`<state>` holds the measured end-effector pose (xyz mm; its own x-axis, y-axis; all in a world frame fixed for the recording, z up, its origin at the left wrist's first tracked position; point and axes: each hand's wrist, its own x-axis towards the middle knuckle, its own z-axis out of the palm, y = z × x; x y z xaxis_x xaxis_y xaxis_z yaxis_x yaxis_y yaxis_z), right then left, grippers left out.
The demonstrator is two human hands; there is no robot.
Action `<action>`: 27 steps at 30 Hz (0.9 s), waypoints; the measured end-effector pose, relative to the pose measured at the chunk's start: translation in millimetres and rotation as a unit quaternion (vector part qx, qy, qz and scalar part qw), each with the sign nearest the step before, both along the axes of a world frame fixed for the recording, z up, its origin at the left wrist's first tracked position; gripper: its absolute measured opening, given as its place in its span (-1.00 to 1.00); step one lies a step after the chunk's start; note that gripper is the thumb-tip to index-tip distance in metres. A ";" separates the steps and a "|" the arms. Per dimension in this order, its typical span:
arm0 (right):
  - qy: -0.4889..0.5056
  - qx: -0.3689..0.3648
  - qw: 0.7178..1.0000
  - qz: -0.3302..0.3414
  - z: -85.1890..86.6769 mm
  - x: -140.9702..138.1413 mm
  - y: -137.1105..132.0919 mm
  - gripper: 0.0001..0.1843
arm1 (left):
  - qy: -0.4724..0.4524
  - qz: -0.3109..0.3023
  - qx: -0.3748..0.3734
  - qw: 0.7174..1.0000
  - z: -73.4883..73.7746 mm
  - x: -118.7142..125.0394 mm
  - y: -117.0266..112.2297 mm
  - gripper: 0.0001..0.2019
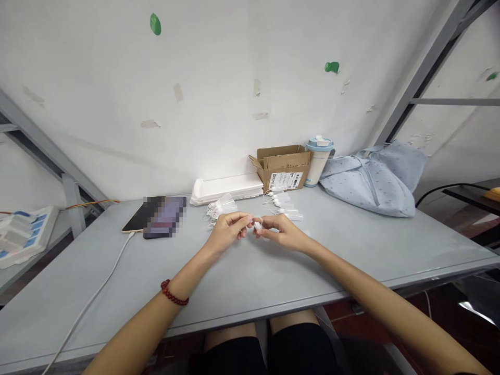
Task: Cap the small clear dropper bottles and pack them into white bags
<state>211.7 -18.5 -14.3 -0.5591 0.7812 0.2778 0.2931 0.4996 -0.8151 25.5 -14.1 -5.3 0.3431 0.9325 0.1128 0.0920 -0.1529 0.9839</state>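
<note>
Over the middle of the desk, my two hands meet at a small white piece [258,225] with a thin white cord loop. Thumb and fingers of my left hand [228,232] are closed in a pinch on the cord side. My right hand [285,233] pinches the white piece itself, and its exact kind is too small to tell. Just beyond my left hand lies a pile of clear, flat pieces with white cords [222,205]. Several similar clear pieces with white ends [283,200] lie in a loose row behind my right hand.
White flat sheets or sleeves [230,187] are stacked against the wall beside an open cardboard box [287,169]. A lidded cup [317,164] and a pale blue cloth bag [369,182] stand to the right. Two phones [135,216] lie left, one with a white cable [103,286].
</note>
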 end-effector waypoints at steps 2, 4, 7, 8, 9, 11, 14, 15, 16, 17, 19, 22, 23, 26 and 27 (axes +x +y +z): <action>-0.002 0.000 1.000 -0.001 -0.3 0.1 0.1 -0.73 | 0.005 -0.004 -0.003 1.000 0.3 0.4 -0.7 -0.70; -0.001 -0.003 1.000 -0.001 -0.7 0.1 0.2 -0.72 | 0.008 -0.001 -0.006 1.000 0.8 0.6 -1.3 -0.69; 0.002 -0.012 1.000 -0.002 -1.1 0.0 0.2 -0.71 | 0.012 0.002 -0.002 1.000 0.7 0.4 -1.3 -0.69; 0.002 -0.014 1.000 -0.003 -1.2 0.1 0.2 -0.72 | 0.016 0.002 0.003 1.000 0.2 0.2 -1.0 -0.69; 0.000 -0.017 1.000 -0.004 -1.3 0.1 0.2 -0.72 | 0.022 0.002 0.009 1.000 -0.7 -0.1 -0.6 -0.69; -0.006 -0.019 1.000 -0.005 -1.6 0.3 0.2 -0.73 | 0.039 0.006 0.030 0.999 -3.0 -0.4 0.3 -0.69; -0.012 -0.027 1.000 -0.002 -2.2 0.8 0.5 -0.73 | 0.055 0.011 0.059 0.997 -6.9 -0.2 1.4 -0.69; -0.013 -0.030 0.999 -0.001 -2.4 1.0 0.6 -0.73 | 0.053 0.011 0.062 0.997 -7.8 0.1 1.7 -0.69; -0.013 -0.032 0.999 0.000 -2.6 1.1 0.8 -0.73 | 0.047 0.011 0.059 0.997 -8.5 0.5 1.8 -0.69; -0.013 -0.035 0.999 0.000 -2.7 1.3 0.9 -0.73 | 0.040 0.010 0.050 0.998 -8.9 0.9 1.7 -0.68; -0.012 -0.037 0.999 0.002 -2.7 1.7 1.1 -0.73 | 0.018 0.011 0.023 1.000 -8.8 1.7 1.1 -0.68; -0.002 -0.039 0.999 0.006 -2.1 2.0 0.9 -0.73 | -0.022 0.010 -0.036 0.999 -7.7 2.5 -0.8 -0.69; 0.000 -0.041 0.999 0.008 -1.9 2.0 0.7 -0.73 | -0.035 0.009 -0.058 0.998 -7.4 2.6 -1.3 -0.69; 0.002 -0.049 0.999 0.010 -1.4 1.9 0.2 -0.73 | -0.071 -0.001 -0.106 0.992 -7.4 2.1 -2.1 -0.71; 0.001 -0.051 0.999 0.009 -1.4 1.8 0.2 -0.73 | -0.080 -0.005 -0.113 0.990 -7.7 1.8 -1.9 -0.72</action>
